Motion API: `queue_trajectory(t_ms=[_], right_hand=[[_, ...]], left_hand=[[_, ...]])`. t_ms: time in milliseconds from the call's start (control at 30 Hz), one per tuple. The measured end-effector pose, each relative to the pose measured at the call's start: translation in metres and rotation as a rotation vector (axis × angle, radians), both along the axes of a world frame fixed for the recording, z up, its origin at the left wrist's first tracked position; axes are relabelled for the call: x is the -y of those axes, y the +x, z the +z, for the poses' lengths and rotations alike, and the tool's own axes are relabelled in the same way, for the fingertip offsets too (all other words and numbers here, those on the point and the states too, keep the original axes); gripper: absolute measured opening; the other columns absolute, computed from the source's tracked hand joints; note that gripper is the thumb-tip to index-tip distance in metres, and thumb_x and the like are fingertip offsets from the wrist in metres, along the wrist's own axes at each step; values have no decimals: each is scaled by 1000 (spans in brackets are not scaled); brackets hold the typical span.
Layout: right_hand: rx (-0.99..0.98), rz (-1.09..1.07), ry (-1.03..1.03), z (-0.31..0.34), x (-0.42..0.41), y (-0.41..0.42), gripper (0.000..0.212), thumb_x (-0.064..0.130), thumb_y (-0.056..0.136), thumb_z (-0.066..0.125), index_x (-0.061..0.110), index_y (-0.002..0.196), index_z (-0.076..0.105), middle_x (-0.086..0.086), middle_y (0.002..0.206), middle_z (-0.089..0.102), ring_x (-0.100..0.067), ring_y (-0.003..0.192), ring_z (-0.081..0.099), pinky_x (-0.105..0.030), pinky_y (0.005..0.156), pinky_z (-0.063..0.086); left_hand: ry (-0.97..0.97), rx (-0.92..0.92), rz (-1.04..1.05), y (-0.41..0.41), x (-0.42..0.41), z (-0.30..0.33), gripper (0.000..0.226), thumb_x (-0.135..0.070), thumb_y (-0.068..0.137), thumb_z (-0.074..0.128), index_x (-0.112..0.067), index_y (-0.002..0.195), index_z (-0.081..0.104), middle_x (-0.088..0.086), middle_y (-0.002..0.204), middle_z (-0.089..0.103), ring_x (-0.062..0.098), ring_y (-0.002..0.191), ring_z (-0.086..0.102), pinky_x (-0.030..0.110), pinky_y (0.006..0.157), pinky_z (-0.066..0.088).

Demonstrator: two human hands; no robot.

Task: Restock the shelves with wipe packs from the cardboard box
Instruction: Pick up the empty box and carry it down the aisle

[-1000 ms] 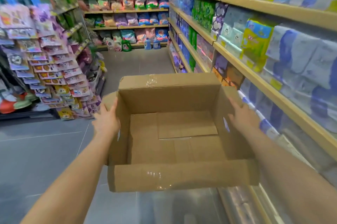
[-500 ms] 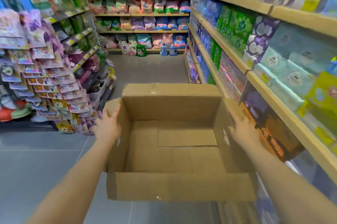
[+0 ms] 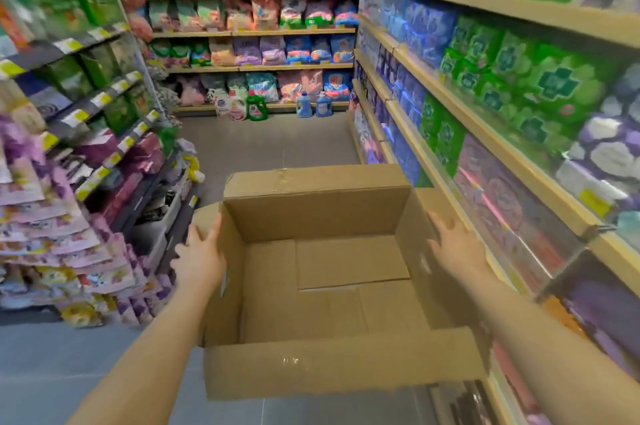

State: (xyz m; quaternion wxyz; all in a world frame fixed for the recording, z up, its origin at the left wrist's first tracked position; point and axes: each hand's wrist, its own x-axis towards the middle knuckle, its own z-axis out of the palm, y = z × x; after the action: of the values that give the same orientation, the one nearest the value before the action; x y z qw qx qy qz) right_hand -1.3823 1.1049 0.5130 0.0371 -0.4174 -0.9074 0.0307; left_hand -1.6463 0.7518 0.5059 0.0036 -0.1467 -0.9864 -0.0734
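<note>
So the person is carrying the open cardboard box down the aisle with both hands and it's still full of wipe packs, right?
Not quite. The head view shows the cardboard box empty, only its bare bottom flaps visible. The rest holds: left hand and right hand carry it open down the aisle.

Wooden shelves carry green, blue and purple packs.

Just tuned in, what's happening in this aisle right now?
A person is carrying an open cardboard box down a store aisle, left hand pressed flat on its left wall and right hand on its right wall. The box is empty: only its bare bottom flaps show, no wipe packs inside. The shelves on the right are full of packaged goods. At the far end, detergent bottles stand on the floor.
</note>
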Motion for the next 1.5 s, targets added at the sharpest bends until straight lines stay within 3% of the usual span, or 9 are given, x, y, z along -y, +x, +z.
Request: queue_trajectory(t_ms=[333, 900, 1000, 1267, 1500], right_hand=[[13, -93, 2, -11, -137, -168, 64, 39, 93, 48, 37, 148, 17, -22, 132, 42, -40, 110, 53, -44, 88, 48], [27, -65, -47, -24, -421, -468, 66, 36, 94, 49, 37, 148, 12, -21, 141, 35, -41, 117, 48, -46, 92, 44], [31, -75, -78, -34, -459, -528, 66, 37, 94, 48, 40, 148, 9, -19, 137, 40, -40, 116, 48, -45, 92, 46], [34, -157, -62, -42, -544, -709, 67, 37, 95, 45, 39, 149, 5, -18, 146, 32, -39, 129, 39, -48, 103, 39], [15, -216, -54, -39, -617, -839, 69, 36, 95, 47, 40, 148, 4, -20, 142, 36, -39, 119, 48, -48, 96, 46]], left_hand=[[-41, 5, -102, -192, -157, -4, 73, -21, 93, 43, -45, 145, -2, 12, 155, 8, 45, 123, 34, 54, 95, 38], [-22, 5, -55, -475, -433, -18, 74, -23, 93, 47, -43, 145, -2, 12, 154, 12, 43, 120, 39, 52, 91, 44], [-27, 19, -56, -538, -472, -27, 74, -24, 94, 47, -43, 145, -2, 12, 154, 12, 42, 120, 39, 50, 92, 43], [-12, 62, -112, -742, -583, -39, 73, -22, 94, 44, -48, 144, -3, 11, 155, 8, 41, 121, 36, 50, 93, 42], [-20, 77, -181, -888, -676, -30, 74, -18, 94, 44, -47, 145, -1, 12, 155, 9, 43, 122, 35, 51, 94, 40]])
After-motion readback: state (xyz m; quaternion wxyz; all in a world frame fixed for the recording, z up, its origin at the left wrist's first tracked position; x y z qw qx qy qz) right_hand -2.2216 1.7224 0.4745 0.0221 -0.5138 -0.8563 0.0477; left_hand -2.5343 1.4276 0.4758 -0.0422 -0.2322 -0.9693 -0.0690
